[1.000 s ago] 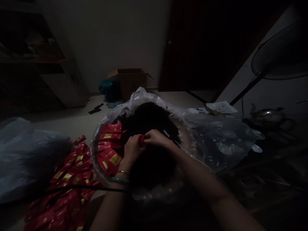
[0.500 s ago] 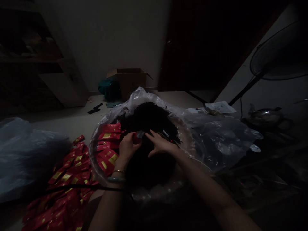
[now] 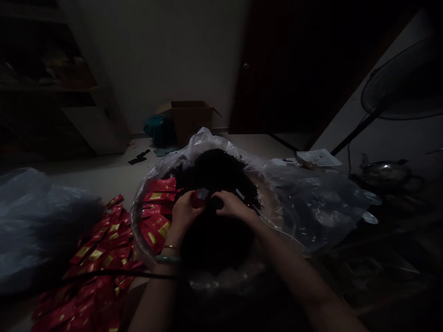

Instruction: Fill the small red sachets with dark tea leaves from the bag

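Observation:
My left hand (image 3: pixel 185 210) is closed on a small red packet (image 3: pixel 198 201), whose silvery end (image 3: pixel 203 192) sticks up between the fingers. Just to its right, my right hand (image 3: pixel 231 205) has its fingers curled round a dark clump that looks like loose tea leaves. Both hands are over a heap of dark, shredded tea leaves (image 3: pixel 216 166) in a round basin lined with clear plastic (image 3: pixel 138 230). Flat red packets with gold labels (image 3: pixel 161 196) lie inside the basin's left side. A small device with a red light (image 3: pixel 248 205) rests beyond my right wrist.
More red packets (image 3: pixel 100 258) are piled left of the basin, beside a big plastic bag (image 3: pixel 41 221). Clear plastic (image 3: pixel 318 203) spreads to the right, near a metal kettle (image 3: pixel 387 173) and a standing fan (image 3: pixel 401 87). A cardboard box (image 3: pixel 192 120) stands by the wall.
My right hand's spread fingers have curled together over the tea leaves, close to the packet. The left hand keeps hold of the packet in about the same place.

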{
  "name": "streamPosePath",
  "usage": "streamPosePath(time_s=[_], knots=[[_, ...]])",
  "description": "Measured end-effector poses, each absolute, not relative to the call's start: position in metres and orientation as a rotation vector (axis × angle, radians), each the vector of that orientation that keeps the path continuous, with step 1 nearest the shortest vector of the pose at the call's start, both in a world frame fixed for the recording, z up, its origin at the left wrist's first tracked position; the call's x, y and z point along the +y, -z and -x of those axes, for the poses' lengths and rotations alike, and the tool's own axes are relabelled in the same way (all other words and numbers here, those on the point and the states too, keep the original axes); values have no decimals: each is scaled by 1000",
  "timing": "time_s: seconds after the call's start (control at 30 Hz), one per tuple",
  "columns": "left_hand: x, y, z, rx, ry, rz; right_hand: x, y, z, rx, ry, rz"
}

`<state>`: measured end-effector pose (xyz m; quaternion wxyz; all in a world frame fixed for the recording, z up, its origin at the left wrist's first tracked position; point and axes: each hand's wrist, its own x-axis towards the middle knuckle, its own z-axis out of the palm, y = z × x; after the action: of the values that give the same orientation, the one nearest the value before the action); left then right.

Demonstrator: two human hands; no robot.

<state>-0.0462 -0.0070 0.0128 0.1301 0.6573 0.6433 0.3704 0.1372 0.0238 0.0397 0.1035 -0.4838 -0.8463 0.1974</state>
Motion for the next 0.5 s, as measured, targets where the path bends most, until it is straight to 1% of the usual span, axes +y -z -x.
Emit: streamPosePath(time_s=[0.1, 0.2, 0.5], knots=[[-8, -13, 46, 1848, -1081, -1918, 26, -50, -148, -2255, -735, 1324], [-7, -11, 44, 1825, -1088, -1938, 27, -62, -156, -2129, -826, 1308], [-8, -12, 40, 1870, -1043, -1971, 27, -85, -136, -2239, -644, 1162]])
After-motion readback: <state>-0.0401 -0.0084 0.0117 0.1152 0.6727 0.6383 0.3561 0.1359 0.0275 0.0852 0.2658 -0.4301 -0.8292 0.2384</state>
